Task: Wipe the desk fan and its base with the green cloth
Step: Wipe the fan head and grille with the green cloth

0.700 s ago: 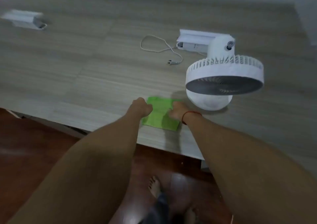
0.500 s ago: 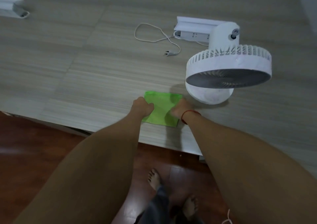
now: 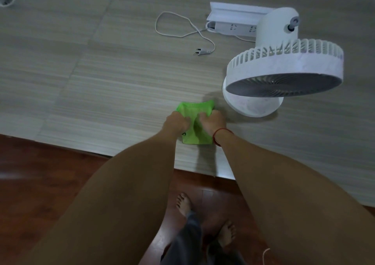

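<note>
The green cloth [image 3: 194, 120], which a moment ago lay flat as a neat square on the desk [image 3: 101, 86], is now bunched up: both hands have closed in from its sides and gathered it toward the middle, so its far edge lifts into a crumpled ridge. That suggests the cloth is being picked up, and no wiping has begun. The left hand [image 3: 176, 121] has its fingers curled shut on the cloth's left side, and the right hand [image 3: 213, 122], with a red cord round its wrist, has its fingers clamped on the right side. The cloth looks thin, soft and bright, folding easily. It sits near the desk's near edge, just left of the desk fan [image 3: 284, 67], close to but apart from the fan's base [image 3: 253, 106]. The fan is white hard plastic, a round drum with a slotted rim and a dark radial grille tilted downward, standing on a smooth, rounded base that looks faintly smudged. The desk is matte, with pale streaked wood grain. Farther off lie a white power strip [image 3: 231, 26] and a thin looped cord with its plug [image 3: 199, 52] lying free on the desk.
</note>
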